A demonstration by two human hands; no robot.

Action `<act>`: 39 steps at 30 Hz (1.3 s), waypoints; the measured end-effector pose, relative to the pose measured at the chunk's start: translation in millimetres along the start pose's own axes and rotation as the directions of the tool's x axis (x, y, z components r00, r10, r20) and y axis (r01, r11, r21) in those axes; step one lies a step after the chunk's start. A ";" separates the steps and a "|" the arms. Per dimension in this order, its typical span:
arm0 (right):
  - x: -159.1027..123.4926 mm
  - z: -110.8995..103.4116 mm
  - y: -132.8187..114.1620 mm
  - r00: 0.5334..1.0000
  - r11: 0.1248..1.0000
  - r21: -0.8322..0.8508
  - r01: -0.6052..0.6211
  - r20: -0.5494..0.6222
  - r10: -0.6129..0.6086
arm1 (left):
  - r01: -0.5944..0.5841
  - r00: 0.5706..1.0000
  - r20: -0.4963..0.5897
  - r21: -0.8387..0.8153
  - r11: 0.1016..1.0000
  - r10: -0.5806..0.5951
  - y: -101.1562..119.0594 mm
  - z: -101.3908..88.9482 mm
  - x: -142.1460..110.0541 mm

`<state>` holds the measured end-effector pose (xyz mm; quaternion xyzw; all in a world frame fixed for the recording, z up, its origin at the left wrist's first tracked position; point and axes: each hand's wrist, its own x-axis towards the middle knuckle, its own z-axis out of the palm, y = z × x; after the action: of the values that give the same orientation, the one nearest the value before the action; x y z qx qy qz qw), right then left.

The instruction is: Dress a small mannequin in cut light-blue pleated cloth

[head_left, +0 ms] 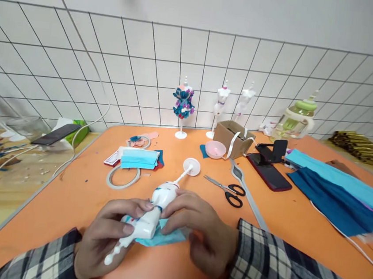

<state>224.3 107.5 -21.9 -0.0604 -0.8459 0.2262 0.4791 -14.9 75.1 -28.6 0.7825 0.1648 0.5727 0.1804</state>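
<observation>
A small white dress form (146,225) lies tilted across my hands, its knobbed neck end toward me and its round base pointing away. My left hand (105,231) is wrapped round its upper body, thumb and fingers on the chest. The bent fingers of my right hand (202,227) press on its waist and hip from the right. A dark blue band circles the waist. Beneath the form, a light blue piece of crepe paper or cloth (164,238) spreads between my hands, partly hidden by them. Black-handled scissors (226,189) lie beyond my right hand.
Rolls of tape (122,183) and folded blue sheets (139,159) sit at left. Behind stand a flower-covered dress form (183,103), a pink bowl (215,149) and a cardboard box (235,140). A phone (269,172) and blue sheets (340,200) lie right.
</observation>
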 end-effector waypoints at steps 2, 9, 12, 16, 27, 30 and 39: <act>1.6 -4.4 1.9 1.000 1.000 -0.005 0.001 -0.020 -0.001 | 0.004 0.999 0.049 -0.008 1.000 -0.003 -2.5 -2.9 0.5; -6.9 3.9 8.4 0.988 0.954 -0.291 0.070 -0.112 -0.107 | 0.035 0.992 0.121 0.003 0.999 -0.035 -2.4 -5.7 1.5; -7.1 5.6 7.8 0.987 0.950 -0.306 0.060 -0.122 -0.102 | 0.052 0.991 0.118 0.056 0.997 -0.059 -1.3 -5.3 6.6; -6.2 2.8 9.8 0.992 0.954 -0.287 0.085 -0.065 -0.108 | -0.025 0.990 0.142 0.092 0.995 0.012 -3.7 -7.9 6.5; -0.6 1.1 -0.8 0.997 0.986 -0.161 -0.044 -0.071 0.033 | 0.157 0.983 -0.135 0.231 0.960 -0.128 -0.8 7.0 9.5; 1.6 10.5 -1.3 0.981 0.967 -0.225 -0.123 -0.176 0.084 | 0.197 0.974 -0.160 0.221 0.955 -0.163 2.6 13.8 12.1; -2.1 12.8 -3.7 0.978 0.926 -0.375 -0.045 -0.207 -0.036 | 0.235 0.962 -0.180 0.154 0.960 -0.206 5.3 20.4 12.7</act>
<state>215.1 99.4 -27.5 -0.1769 -0.8181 0.0529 0.5447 8.5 74.4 -21.2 0.7229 0.3145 0.5940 0.1606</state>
